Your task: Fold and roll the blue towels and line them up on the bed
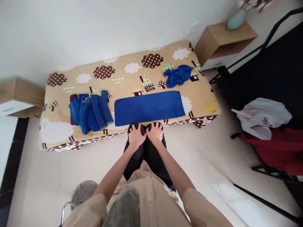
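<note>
My left hand [137, 136] lies on my left knee with its fingers spread, holding nothing. Beside it, my right hand [155, 133] rests on the other knee, its fingers also apart. Just beyond both knees a blue cloth [149, 107] is laid out flat as a long rectangle near the front edge of the low padded surface. To its left sits a group of blue cloths [88, 112], folded or bunched side by side, with a purple one at the edge. A crumpled blue cloth [178, 76] lies toward the back right.
A patterned beige cover [127, 80] drapes the low surface against the wall. Wooden nightstands [222, 39] flank it, the right one bearing a vase [237, 19] of flowers. At right stand a black frame, a plastic bag [264, 116] and red fabric [279, 151]. A round stool [84, 192] is at lower left.
</note>
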### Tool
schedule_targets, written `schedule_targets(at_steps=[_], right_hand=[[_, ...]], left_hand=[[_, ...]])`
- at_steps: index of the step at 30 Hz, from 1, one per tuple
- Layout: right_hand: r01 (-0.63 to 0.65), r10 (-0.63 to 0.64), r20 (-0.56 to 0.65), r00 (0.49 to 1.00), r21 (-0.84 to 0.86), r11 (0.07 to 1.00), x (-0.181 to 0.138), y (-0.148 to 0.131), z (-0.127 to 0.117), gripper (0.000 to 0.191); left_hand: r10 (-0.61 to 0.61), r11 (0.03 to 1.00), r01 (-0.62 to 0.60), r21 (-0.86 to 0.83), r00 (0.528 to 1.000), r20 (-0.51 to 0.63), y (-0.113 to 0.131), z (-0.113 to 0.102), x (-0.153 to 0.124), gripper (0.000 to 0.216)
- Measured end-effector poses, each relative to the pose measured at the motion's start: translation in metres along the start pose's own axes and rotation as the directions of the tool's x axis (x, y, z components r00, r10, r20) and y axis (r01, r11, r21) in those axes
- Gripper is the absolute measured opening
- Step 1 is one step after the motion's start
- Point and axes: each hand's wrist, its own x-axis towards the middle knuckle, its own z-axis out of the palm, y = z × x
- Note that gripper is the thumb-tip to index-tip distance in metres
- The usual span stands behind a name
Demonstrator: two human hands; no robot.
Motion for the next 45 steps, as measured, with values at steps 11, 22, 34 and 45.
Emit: schedule_targets(at_steps=[11,22,34,45], right_hand=[[-0.003,0.003,0.001,1.0,-0.04,0.999,0.001,-0.007,0.006,0.05],[0.014,-0.015,-0.017,1.0,-0.074,0.997,-0.001,-0.017,0.014,0.05],[0.007,-0.009,-0.014,1.0,-0.108,0.994,-0.002,-0.028,0.016,0.049],[-0.015,0.009,-0.046,0.999,-0.116,0.993,-0.002,-0.018,0.017,0.049]], left_hand=[[0.005,1.0,-0.004,-0.031,1.0,0.028,-0.006,-0.002,-0.001,0.069],[-0.005,0.997,0.007,-0.078,0.999,0.031,-0.021,0.0,-0.002,0.069],[-0.014,0.993,0.016,-0.118,1.0,0.019,-0.032,-0.001,-0.003,0.072],[-0.021,0.99,0.022,-0.141,1.0,0.012,-0.033,0.0,-0.003,0.071]])
